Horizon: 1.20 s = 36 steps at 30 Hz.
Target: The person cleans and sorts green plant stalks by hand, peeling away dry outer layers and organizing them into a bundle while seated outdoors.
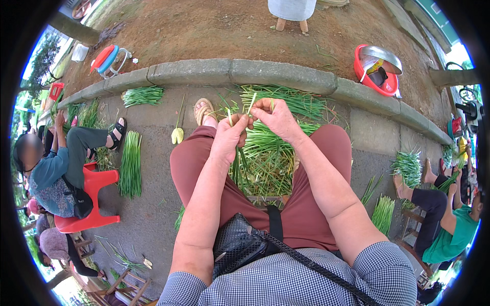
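Observation:
Both of my hands meet above my knees. My left hand (232, 135) is closed round a few long green chive stalks (240, 162), whose leaves hang down below it. Their pale ends stick up past the fingers. Close beside it, my right hand (275, 120) pinches at a pale stalk end (252, 103); its fingertips almost touch the left ones. Between my feet lies a heap of loose chives (265, 140), with trimmed scraps (268, 178) nearer me. Beyond it, a wide pile of chives (293, 102) rests against the curb.
A stone curb (194, 71) crosses ahead. A red basin (377, 84) holding a metal bowl stands past it on the right. At left, a person (48, 176) sits on a red plastic stool (97, 196) near a chive bundle (131, 166). Another person (454, 229) sits at right.

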{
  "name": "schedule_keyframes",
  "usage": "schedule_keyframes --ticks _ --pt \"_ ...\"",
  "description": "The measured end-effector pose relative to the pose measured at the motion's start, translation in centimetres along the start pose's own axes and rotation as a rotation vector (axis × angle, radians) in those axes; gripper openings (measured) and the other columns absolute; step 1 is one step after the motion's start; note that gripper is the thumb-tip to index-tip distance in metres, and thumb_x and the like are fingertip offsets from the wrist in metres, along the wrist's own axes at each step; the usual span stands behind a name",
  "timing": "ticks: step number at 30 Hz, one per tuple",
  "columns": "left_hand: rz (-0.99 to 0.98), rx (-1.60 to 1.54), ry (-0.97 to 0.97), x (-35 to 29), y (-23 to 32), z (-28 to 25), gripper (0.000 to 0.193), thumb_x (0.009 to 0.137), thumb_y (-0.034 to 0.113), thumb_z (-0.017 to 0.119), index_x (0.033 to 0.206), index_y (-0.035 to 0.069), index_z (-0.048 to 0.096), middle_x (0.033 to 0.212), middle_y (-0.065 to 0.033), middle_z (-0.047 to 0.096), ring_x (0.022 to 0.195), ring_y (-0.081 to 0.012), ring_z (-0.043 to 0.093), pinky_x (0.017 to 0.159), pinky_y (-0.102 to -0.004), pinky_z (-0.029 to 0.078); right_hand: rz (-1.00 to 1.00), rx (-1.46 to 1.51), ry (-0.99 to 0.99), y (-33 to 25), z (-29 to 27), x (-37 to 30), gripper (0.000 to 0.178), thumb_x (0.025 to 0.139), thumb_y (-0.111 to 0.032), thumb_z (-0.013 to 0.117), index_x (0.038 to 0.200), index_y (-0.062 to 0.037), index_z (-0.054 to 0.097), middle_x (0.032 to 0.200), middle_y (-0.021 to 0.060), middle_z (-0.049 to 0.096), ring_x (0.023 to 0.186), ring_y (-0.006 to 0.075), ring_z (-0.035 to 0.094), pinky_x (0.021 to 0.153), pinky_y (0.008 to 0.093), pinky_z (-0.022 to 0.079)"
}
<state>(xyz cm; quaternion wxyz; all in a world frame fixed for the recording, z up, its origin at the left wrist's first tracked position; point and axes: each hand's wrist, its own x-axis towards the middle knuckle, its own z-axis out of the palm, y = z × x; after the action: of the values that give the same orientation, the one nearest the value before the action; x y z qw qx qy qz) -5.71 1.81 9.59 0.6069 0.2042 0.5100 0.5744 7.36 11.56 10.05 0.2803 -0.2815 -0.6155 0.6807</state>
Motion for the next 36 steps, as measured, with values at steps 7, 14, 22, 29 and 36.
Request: schedule_keyframes --ticks 7,14,22,29,36 --pt "-0.03 -0.052 -0.052 0.0 0.1 -0.1 0.018 0.092 0.023 0.053 0.085 0.006 0.056 0.077 -0.001 0.056 0.046 -0.0039 0.039 0.04 -0.019 0.029 -0.023 -0.026 -0.002 0.1 0.0 -0.1 0.007 0.083 -0.004 0.055 0.082 0.0027 0.056 0.072 0.0036 0.06 0.066 0.0089 0.059 0.062 0.0226 0.048" --pt "-0.046 -0.043 -0.043 0.0 0.2 0.0 0.017 0.092 0.022 0.052 0.087 0.006 0.057 0.078 -0.0011 0.056 0.047 -0.0041 0.039 0.04 -0.0192 0.03 -0.029 -0.063 0.033 0.3 0.0 -0.1 0.01 0.085 -0.008 0.053 0.08 0.001 0.056 0.072 0.0009 0.057 0.066 0.0066 0.054 0.06 0.0217 0.045" --pt "-0.033 -0.045 -0.026 -0.2 0.4 0.0 0.019 0.092 0.023 0.053 0.088 0.005 0.058 0.077 -0.0009 0.056 0.047 -0.0041 0.04 0.041 -0.0192 0.03 0.078 0.154 0.075 -0.1 -0.2 -0.1 0.012 0.086 -0.012 0.059 0.083 -0.0003 0.06 0.072 -0.0001 0.059 0.067 0.0073 0.053 0.061 0.0225 0.044" --pt "-0.038 -0.016 -0.024 0.0 0.1 0.0 0.021 0.091 0.025 0.055 0.088 0.005 0.058 0.076 -0.0006 0.057 0.047 -0.0043 0.039 0.041 -0.0193 0.03 -0.023 -0.146 0.152 0.6 0.1 0.0 0.014 0.084 -0.011 0.06 0.078 0.0017 0.06 0.069 0.0004 0.059 0.063 0.007 0.052 0.06 0.0217 0.043" --pt "-0.057 -0.014 -0.015 -0.1 0.2 0.1 0.021 0.091 0.026 0.055 0.088 0.005 0.058 0.076 -0.0006 0.057 0.047 -0.0043 0.039 0.041 -0.0193 0.03 0.06 0.149 0.239 0.3 -0.9 0.1 0.013 0.083 -0.014 0.059 0.082 -0.0007 0.059 0.067 -0.0036 0.053 0.059 0.0033 0.043 0.052 0.0194 0.035"
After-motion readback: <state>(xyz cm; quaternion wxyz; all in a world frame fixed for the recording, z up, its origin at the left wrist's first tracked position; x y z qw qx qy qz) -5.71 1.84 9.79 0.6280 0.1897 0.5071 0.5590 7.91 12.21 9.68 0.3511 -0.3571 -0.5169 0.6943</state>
